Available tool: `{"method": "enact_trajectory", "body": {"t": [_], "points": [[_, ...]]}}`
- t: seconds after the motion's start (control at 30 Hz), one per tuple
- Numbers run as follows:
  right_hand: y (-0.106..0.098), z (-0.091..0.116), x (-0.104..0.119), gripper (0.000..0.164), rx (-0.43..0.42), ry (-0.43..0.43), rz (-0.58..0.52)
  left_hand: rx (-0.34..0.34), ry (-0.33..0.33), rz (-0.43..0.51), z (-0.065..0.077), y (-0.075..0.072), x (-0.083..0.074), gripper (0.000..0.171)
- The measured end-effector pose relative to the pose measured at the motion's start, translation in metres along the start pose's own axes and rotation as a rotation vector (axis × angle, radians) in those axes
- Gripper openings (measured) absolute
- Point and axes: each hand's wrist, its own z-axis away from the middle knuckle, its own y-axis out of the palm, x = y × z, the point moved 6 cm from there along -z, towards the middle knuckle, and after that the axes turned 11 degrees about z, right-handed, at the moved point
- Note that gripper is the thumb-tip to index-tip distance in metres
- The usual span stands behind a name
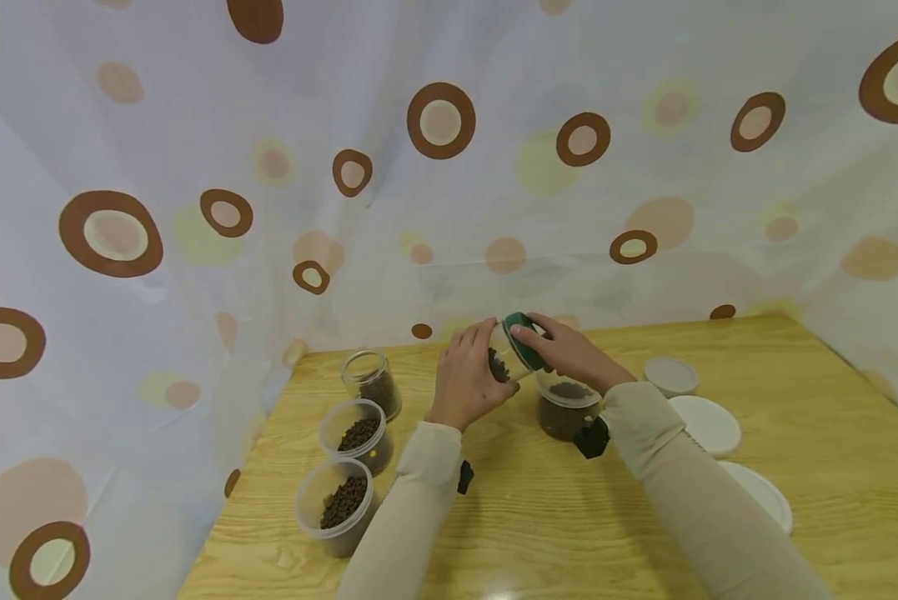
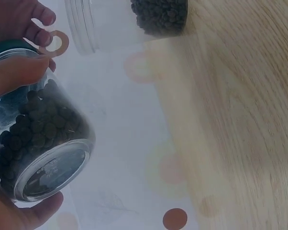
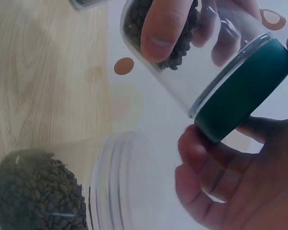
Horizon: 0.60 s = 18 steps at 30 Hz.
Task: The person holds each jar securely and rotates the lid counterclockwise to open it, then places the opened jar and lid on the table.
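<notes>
Above the table, my left hand (image 1: pixel 465 377) grips a clear jar (image 2: pixel 62 110) partly filled with small dark pellets. The jar is tilted, its base toward the left hand's side and its green lid (image 3: pixel 247 91) toward the right. My right hand (image 1: pixel 574 348) holds the lid by its edge, thumb on one side and fingers on the other. The lid sits on the jar's mouth. Just below the right hand stands a clear round tub (image 1: pixel 563 421) without a lid, holding similar dark pellets and partly hidden by the hand.
On the left are an uncapped glass jar (image 1: pixel 377 398) and two clear tubs, one further back (image 1: pixel 373 450) and one nearer (image 1: pixel 343 521), all holding dark pellets. White lids (image 1: pixel 707 423) lie to the right, partly behind the right sleeve. A patterned curtain (image 1: pixel 464 208) borders the wooden table (image 1: pixel 524 525).
</notes>
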Motion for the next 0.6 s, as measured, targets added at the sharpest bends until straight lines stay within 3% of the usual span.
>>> {"method": "enact_trajectory", "body": {"t": [0.3, 0.6], "points": [[-0.002, 0.005, 0.001, 0.091, 0.022, 0.059, -0.021, -0.017, 0.040, -0.036, 0.004, 0.002, -0.003, 0.092], [-0.005, 0.007, 0.011, 0.075, 0.043, -0.141, -0.090, -0.008, 0.045, -0.022, 0.004, -0.002, -0.003, 0.094]]}}
